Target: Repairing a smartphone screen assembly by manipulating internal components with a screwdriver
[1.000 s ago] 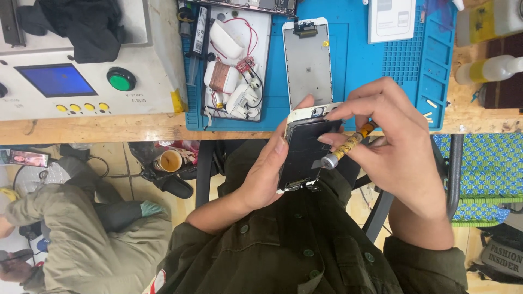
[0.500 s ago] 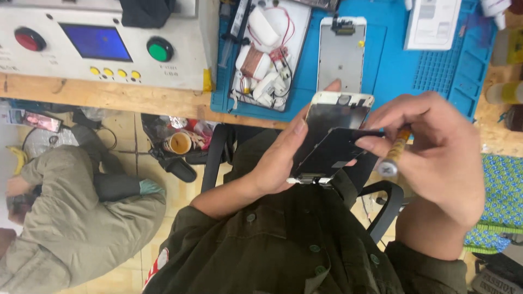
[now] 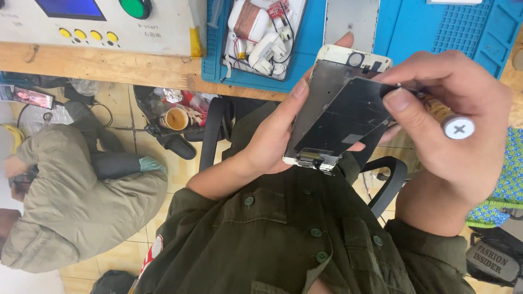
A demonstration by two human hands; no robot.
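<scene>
My left hand (image 3: 278,133) grips a white phone screen assembly (image 3: 322,98) by its left edge, back side up, in front of my chest. My right hand (image 3: 455,117) pinches the top corner of a dark metal backing plate (image 3: 348,117) that is lifted and tilted off the assembly's right side. The same hand also carries a screwdriver, whose grey cap with a cross mark (image 3: 458,128) points at the camera; its shaft is hidden behind my fingers.
A blue work mat (image 3: 430,32) on the wooden bench (image 3: 109,65) holds a tray of white parts and cables (image 3: 261,32) and another white screen (image 3: 351,19). A grey machine (image 3: 109,19) with coloured buttons stands left. A person in an olive jacket (image 3: 76,201) crouches on the floor.
The dark plate has come further up off the screen assembly. My right hand turned so the screwdriver's cap faces the camera. The view moved closer and to the right.
</scene>
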